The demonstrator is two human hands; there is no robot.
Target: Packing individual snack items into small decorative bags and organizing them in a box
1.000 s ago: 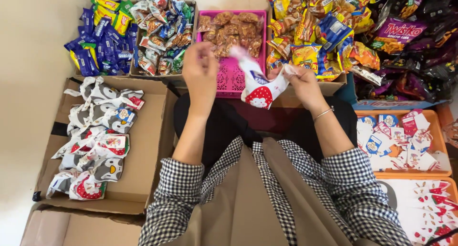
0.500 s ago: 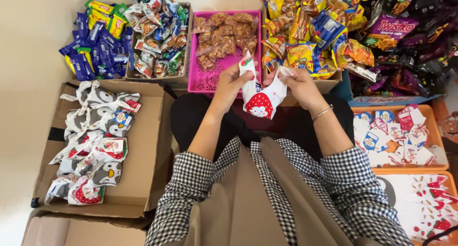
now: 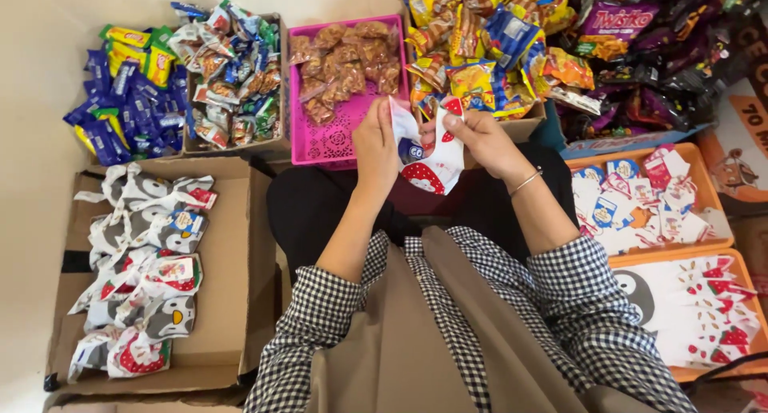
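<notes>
Both hands have drifted closer together since half a second ago, so the small white plastic goodie bag with a red strawberry print (image 3: 428, 161) now sits bunched between them, above the lap, just in front of the pink perforated plastic tray of brown snacks (image 3: 332, 137). Left hand (image 3: 376, 141) fingers pinch its left top edge; right hand (image 3: 478, 137) fingers pinch the right edge.
</notes>
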